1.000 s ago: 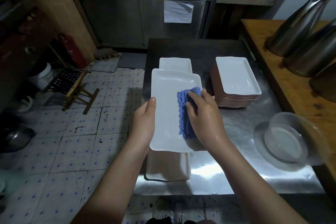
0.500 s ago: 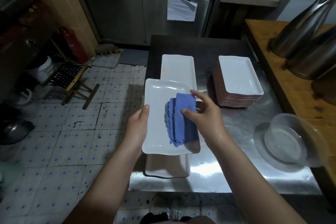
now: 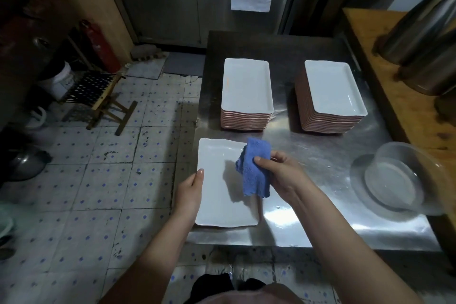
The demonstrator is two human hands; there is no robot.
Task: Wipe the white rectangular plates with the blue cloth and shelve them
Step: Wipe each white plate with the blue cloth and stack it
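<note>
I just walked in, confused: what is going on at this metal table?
A person is wiping dishes. The left hand holds the left edge of a white rectangular plate at the near edge of the steel table. The right hand pinches a folded blue cloth over the plate. A left stack and a right stack of similar white plates stand behind.
</note>
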